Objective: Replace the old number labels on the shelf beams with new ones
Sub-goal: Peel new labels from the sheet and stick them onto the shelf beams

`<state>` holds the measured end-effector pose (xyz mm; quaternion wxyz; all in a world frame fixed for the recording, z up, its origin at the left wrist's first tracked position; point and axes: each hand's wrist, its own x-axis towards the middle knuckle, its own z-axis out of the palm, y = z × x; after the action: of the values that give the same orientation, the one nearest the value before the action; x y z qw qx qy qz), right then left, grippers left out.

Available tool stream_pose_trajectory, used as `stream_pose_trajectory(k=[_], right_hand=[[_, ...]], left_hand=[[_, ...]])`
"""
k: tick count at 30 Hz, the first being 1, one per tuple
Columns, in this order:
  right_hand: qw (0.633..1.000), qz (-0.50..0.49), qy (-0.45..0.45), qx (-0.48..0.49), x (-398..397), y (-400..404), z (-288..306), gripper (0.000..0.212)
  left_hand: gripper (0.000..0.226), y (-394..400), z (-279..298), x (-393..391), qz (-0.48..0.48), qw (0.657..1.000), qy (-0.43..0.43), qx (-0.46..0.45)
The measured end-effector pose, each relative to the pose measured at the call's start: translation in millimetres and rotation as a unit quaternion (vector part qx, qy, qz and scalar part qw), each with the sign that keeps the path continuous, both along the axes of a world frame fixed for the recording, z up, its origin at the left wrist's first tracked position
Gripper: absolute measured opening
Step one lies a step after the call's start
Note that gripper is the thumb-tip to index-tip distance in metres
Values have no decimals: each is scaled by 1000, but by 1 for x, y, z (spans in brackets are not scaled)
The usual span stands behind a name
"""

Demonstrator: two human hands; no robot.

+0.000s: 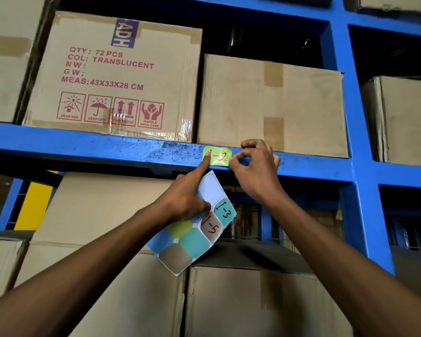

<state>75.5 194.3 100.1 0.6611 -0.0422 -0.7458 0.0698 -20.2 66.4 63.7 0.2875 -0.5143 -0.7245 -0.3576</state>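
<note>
A green label (pixel 219 156) marked "1-2" in red sits on the front of the blue shelf beam (pixel 107 148). My left hand (pixel 187 198) holds a sticker sheet (pixel 195 237) under its thumb and fingers while its index finger presses the label's left edge. The sheet carries coloured stickers, two of them marked "1-3" and "1-5". My right hand (pixel 255 166) is at the label's right edge, thumb and forefinger pinched together against the beam; whether they grip the label's edge is unclear.
Cardboard boxes fill the shelves: a printed box (pixel 112 76) and a plain box (pixel 272 105) rest on the beam, more boxes (pixel 229 300) stand below. A blue upright (pixel 355 142) rises at the right. A yellow panel (pixel 34 205) shows at the lower left.
</note>
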Motion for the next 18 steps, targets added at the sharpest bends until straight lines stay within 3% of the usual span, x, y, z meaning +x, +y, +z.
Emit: stream_pose_trajectory(k=[18], right_hand=[[996,-87,15,-10,-2,2,6,14]], left_hand=[[111,0,-2,-5,-4,1000,5,-23]])
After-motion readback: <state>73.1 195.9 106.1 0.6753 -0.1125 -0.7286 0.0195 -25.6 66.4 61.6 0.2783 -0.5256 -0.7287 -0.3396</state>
